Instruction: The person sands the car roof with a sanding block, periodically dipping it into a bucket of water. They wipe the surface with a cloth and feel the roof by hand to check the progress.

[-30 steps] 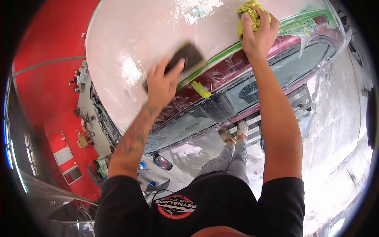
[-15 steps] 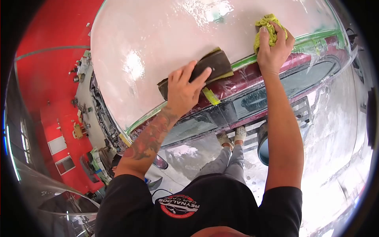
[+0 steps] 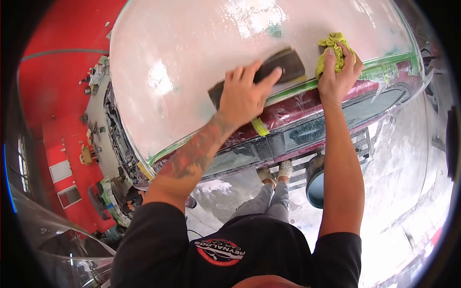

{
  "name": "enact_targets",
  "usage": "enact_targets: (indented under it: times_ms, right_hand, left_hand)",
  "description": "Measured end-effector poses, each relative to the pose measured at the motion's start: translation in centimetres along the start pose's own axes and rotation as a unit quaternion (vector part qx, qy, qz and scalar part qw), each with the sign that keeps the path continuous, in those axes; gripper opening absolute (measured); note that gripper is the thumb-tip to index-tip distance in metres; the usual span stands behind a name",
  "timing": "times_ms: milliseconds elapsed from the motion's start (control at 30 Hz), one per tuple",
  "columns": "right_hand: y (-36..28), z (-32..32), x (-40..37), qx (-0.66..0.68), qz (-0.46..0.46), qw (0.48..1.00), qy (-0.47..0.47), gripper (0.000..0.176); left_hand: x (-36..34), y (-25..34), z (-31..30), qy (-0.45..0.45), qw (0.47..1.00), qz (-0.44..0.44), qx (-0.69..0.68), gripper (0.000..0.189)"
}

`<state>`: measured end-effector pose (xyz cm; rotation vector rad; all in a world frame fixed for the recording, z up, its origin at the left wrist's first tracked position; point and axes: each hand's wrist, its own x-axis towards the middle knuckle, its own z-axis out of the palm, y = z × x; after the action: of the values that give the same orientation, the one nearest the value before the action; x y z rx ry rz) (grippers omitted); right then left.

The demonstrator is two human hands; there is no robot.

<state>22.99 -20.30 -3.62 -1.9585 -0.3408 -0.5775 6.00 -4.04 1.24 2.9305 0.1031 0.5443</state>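
Observation:
Under my left hand point(image 3: 244, 93) is a long dark sanding block point(image 3: 283, 66) with a strip of sandpaper showing at its edges. My fingers and thumb grip it across the middle, and it lies on the wet, pale pink car roof point(image 3: 192, 72) near the taped edge. Farther right, my right hand point(image 3: 338, 77) clutches a crumpled yellow-green cloth point(image 3: 334, 48) against the roof. Green masking tape point(image 3: 297, 91) runs along the roof edge, and a loose yellow tape piece point(image 3: 260, 126) hangs over the maroon door frame.
Below the car's side windows point(image 3: 307, 132) a dark bucket point(image 3: 315, 185) of liquid stands near my feet, beside a slatted platform point(image 3: 295, 180). Car parts and tools lie along the red wall point(image 3: 62, 86) at the left. Wet patches cover the concrete floor point(image 3: 398, 182).
My left hand has slid the sanding block right along the roof, and its motion is blurred now. The cloth in my right hand sits slightly lower and farther right in view.

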Motion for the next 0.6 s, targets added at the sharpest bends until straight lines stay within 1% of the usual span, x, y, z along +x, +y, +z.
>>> enact_targets:
  times_ms: [33, 67, 133, 167, 233, 300, 333, 367, 400, 467, 500, 533, 567, 600]
  right_hand:
    - [0.1, 0.1, 0.0, -0.002, -0.001, 1.000, 0.001, 0.033]
    - [0.1, 0.0, -0.1, 0.002, 0.002, 1.000, -0.002, 0.033]
    - [0.0, 0.1, 0.0, 0.004, -0.002, 1.000, -0.004, 0.034]
    - [0.1, 0.1, 0.0, 0.010, 0.000, 1.000, 0.000, 0.034]
    - [-0.1, -0.1, -0.1, 0.019, 0.000, 1.000, -0.006, 0.034]
    - [0.0, -0.1, 0.0, 0.013, 0.007, 1.000, -0.009, 0.034]
    - [0.1, -0.2, -0.1, 0.015, 0.007, 1.000, -0.011, 0.034]
    - [-0.2, -0.2, 0.0, 0.011, 0.006, 1.000, -0.015, 0.034]
    - [-0.3, -0.2, 0.1, 0.004, 0.003, 1.000, -0.019, 0.034]
    - [-0.5, -0.4, 0.0, 0.007, 0.013, 1.000, -0.024, 0.034]
    - [-0.5, -0.4, 0.0, 0.008, 0.025, 0.999, -0.029, 0.034]
    - [-0.4, -0.3, 0.0, 0.005, 0.024, 0.999, -0.032, 0.035]
    - [-0.5, -0.2, 0.1, 0.005, 0.021, 0.999, -0.031, 0.035]
    - [-0.7, -0.3, 0.2, 0.012, 0.020, 0.999, -0.031, 0.035]
  left_hand:
    - [1.5, -1.2, 0.4, 0.004, 1.000, 0.011, 0.013, 0.050]
    - [4.3, -4.1, 1.8, 0.032, 0.999, 0.017, 0.027, 0.046]
    - [10.2, -8.6, 3.1, 0.076, 0.994, -0.024, 0.077, 0.041]
    - [11.9, -9.2, 2.9, 0.061, 0.993, -0.075, 0.072, 0.041]
    - [9.7, -7.9, 3.1, 0.082, 0.994, -0.055, 0.048, 0.040]
    - [3.9, -3.1, 1.7, 0.055, 0.998, -0.030, 0.026, 0.041]
    - [0.3, -0.3, 0.7, 0.025, 0.999, -0.020, 0.006, 0.043]
    - [-1.4, 1.1, -0.2, -0.004, 1.000, -0.009, -0.013, 0.044]
    - [-1.2, 0.4, -0.4, -0.001, 1.000, -0.009, -0.009, 0.044]
    - [-0.2, -2.2, -0.4, -0.027, 0.998, 0.048, 0.002, 0.044]
    - [2.1, -4.9, 0.1, 0.026, 0.998, 0.052, 0.031, 0.041]
    - [5.0, -8.1, 0.7, 0.041, 0.998, 0.012, 0.048, 0.040]
    - [7.7, -11.7, 1.4, 0.072, 0.994, -0.010, 0.080, 0.039]
    - [9.7, -14.8, 1.5, 0.087, 0.992, -0.042, 0.075, 0.039]
